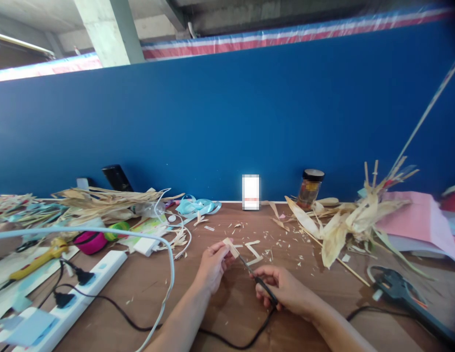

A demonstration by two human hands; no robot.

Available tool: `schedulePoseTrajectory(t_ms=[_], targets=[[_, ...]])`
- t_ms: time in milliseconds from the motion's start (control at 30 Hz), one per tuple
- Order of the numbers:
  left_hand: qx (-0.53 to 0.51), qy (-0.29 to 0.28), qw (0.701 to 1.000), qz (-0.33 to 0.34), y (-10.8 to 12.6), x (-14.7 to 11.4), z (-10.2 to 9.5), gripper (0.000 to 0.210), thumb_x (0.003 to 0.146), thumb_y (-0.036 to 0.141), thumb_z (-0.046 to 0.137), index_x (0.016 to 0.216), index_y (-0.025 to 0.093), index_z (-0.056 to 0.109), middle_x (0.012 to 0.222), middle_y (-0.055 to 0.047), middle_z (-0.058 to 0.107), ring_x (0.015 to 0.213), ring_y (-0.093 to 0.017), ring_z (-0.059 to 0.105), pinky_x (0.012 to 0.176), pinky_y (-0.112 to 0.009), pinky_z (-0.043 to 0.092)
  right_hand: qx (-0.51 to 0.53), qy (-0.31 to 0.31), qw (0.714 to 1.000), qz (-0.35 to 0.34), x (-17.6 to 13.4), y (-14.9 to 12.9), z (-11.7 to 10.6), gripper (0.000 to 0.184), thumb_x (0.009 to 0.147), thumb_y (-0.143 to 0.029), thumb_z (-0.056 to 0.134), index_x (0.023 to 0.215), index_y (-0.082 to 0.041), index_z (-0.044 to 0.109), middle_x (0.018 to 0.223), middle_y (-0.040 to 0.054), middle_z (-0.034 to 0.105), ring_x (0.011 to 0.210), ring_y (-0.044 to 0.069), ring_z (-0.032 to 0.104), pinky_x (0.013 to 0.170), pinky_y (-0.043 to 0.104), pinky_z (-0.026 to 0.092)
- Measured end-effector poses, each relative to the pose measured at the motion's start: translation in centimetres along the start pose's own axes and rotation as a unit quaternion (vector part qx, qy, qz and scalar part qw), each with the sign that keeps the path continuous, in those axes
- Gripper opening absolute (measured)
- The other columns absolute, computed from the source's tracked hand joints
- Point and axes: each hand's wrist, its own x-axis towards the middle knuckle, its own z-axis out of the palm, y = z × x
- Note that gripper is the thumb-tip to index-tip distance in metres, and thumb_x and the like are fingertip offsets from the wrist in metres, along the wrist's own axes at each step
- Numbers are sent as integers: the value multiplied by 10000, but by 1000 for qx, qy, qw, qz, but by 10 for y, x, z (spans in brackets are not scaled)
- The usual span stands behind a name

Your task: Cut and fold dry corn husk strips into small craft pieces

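My left hand (pixel 216 264) pinches a short, pale strip of corn husk (pixel 232 248) between thumb and fingers, above the table. In my right hand (pixel 282 288) is a slim pair of scissors (pixel 264 289) with black handles. Its narrow metal tip points up and left and meets the lower end of the strip; I cannot tell whether the blades are apart. Beyond my hands lie bent pale husk strips (pixel 254 250) and many tiny cut scraps. My fingers partly cover the scissors' handles.
A white power strip (pixel 99 274) with plugs and a pale cable (pixel 172 278) occupies the left. A yellow glue gun (pixel 36 261) and pink tape roll (pixel 90 242) lie nearby. At right are dried husks (pixel 341 230), a jar (pixel 310 188) and a black glue gun (pixel 399 293). A blue partition (pixel 227 122) rises behind.
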Motion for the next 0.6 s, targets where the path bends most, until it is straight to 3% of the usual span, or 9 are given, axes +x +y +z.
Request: schedulePoseTrajectory(t_ms=[600], targets=[[18, -24, 1000, -9, -2, -1, -1, 197, 620, 166, 674, 810, 114, 667, 656, -29, 647, 597, -92, 593, 586, -180, 490, 22, -5, 1000, 4, -1, -1, -2, 354, 686, -320, 566, 1002, -162, 536, 657, 8, 615, 481, 71, 549, 359, 120, 320]])
